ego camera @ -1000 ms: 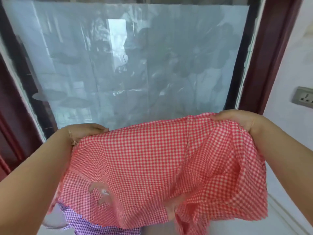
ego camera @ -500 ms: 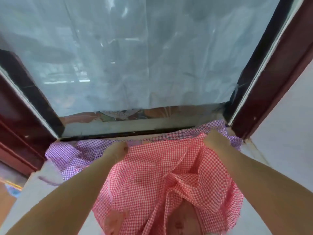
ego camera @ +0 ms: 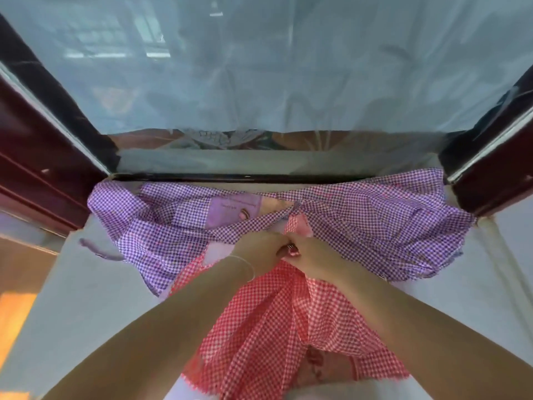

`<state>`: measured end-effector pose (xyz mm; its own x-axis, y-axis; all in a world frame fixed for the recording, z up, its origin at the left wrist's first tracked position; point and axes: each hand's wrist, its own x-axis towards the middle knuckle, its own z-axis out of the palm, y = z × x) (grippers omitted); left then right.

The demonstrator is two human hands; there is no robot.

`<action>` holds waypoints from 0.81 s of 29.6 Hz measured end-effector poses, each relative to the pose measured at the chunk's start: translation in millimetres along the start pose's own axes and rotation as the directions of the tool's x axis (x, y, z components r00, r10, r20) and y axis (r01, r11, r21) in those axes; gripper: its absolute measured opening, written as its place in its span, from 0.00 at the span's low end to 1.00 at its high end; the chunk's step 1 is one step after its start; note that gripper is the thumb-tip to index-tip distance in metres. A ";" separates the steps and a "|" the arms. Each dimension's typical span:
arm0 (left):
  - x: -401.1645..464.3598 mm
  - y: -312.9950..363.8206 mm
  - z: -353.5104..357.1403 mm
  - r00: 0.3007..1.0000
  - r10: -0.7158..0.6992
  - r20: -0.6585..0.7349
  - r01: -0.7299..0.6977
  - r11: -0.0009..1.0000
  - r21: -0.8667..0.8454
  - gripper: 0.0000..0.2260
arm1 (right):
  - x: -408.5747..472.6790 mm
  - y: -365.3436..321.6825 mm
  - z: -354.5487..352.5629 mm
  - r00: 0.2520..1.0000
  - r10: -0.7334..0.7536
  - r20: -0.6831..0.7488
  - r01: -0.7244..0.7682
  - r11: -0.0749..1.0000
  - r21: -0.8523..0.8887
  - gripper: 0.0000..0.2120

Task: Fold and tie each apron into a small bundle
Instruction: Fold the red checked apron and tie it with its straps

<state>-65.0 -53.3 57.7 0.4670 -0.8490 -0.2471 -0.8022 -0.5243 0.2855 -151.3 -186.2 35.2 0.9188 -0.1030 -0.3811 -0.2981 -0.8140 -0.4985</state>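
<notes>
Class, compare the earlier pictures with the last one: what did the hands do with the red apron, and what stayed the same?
The left hand and right hand, spread wide a second ago, came together, gathering the red apron's top edge into one bunch and lowering it. Both hands kept their grip. The purple apron stayed spread on the ledge.

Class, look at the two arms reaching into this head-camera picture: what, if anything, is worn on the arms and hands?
Both forearms are bare as far as the picture shows; no sleeves, gloves or watch appear. The left hand has a thin, pale bracelet round its wrist. The right hand and its wrist show nothing worn. Rings cannot be made out.
</notes>
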 end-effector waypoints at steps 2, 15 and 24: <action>-8.1 -7.0 3.1 1.000 -0.018 -0.013 0.017 0.999 -0.044 0.11 | 0.2 5.1 4.3 1.000 0.019 -0.008 -0.020 0.999 -0.049 0.19; -53.1 -105.2 -10.0 0.948 -0.206 0.242 0.273 0.917 -0.289 0.08 | 25.6 32.3 8.1 0.988 0.126 -0.093 -0.142 0.971 -0.191 0.16; -68.3 -112.3 1.1 0.950 -0.086 0.302 0.198 0.910 -0.364 0.08 | 40.3 14.1 17.2 0.937 0.248 -0.245 -0.264 0.964 -0.033 0.20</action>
<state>-7.2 63.7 41.5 0.4006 -0.7413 -0.5386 -0.5020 -0.6693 0.5478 -122.9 -192.0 -0.7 0.8506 -0.4385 -0.2902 -0.5212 -0.7763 -0.3545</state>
